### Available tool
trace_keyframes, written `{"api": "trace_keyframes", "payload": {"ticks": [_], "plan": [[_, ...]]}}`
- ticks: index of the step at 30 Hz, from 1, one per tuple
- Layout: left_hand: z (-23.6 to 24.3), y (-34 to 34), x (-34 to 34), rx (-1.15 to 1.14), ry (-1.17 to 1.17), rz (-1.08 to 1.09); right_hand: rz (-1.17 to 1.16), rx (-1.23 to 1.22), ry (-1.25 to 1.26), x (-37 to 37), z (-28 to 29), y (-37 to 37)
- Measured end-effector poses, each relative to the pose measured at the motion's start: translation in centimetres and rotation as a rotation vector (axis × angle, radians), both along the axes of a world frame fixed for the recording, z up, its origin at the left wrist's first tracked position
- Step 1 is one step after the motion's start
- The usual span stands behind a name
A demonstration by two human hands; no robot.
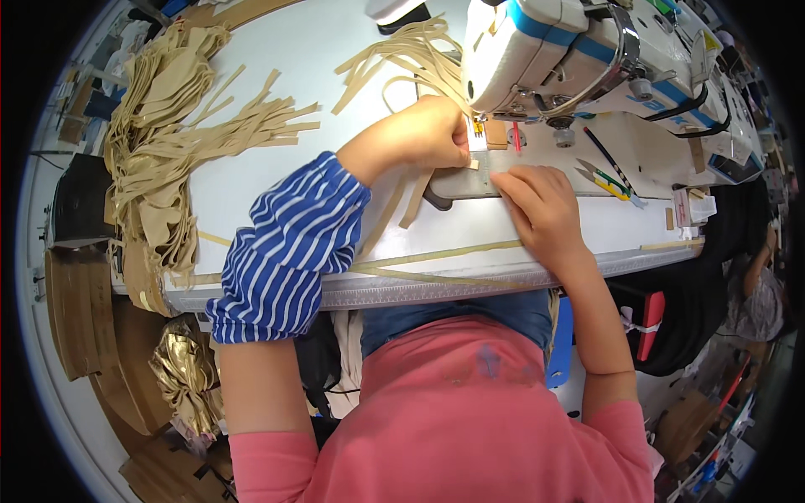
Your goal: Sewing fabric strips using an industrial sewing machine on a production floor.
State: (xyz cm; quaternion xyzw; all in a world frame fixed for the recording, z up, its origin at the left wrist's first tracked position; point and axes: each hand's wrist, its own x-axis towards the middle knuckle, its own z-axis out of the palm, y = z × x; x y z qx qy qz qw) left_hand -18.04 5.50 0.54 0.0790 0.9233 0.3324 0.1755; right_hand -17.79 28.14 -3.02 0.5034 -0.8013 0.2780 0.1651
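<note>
My left hand (426, 134), below a blue-and-white striped sleeve cover (293, 239), is closed in a pinch on a beige fabric strip (416, 199) beside the sewing machine's needle area. The strip's short end (473, 165) pokes out past my fingertips over the metal plate (482, 183); its tail hangs toward me. Just right of that end, my right hand (541, 210) lies on the machine bed with loosely bent fingers, and nothing shows in it. Above both hands stands the white and blue sewing machine (537, 63). More beige strips (411, 54) spread behind my left hand.
At the left, a thick heap of beige strips (159, 142) hangs over the table edge. Scissors or snips (605, 181) and a pencil (608, 155) lie right of the machine bed. A ruler strip (402, 292) runs along the front edge. Gold fabric (180, 369) sits below left.
</note>
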Motion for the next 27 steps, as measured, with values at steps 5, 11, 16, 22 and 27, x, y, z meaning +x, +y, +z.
{"api": "trace_keyframes", "payload": {"ticks": [5,11,16,22,27], "plan": [[0.7,0.5,-1.4,0.021,-0.19,0.051,0.021,0.081,0.071,-1.5,-0.4,-0.5],[0.0,-0.5,-1.3,0.023,-0.139,-0.004,0.007,0.163,0.056,-1.8,0.0,-0.9],[-1.5,-2.9,0.7,-0.035,0.478,0.093,0.007,0.191,-0.004,-1.8,-0.1,-0.9],[-2.9,0.1,3.5,-0.079,1.007,-0.181,0.022,0.155,0.002,-2.1,-0.4,-1.0],[-4.2,0.3,3.7,-0.076,1.036,-0.177,0.031,0.187,-0.001,-2.1,-0.3,-0.9]]}}
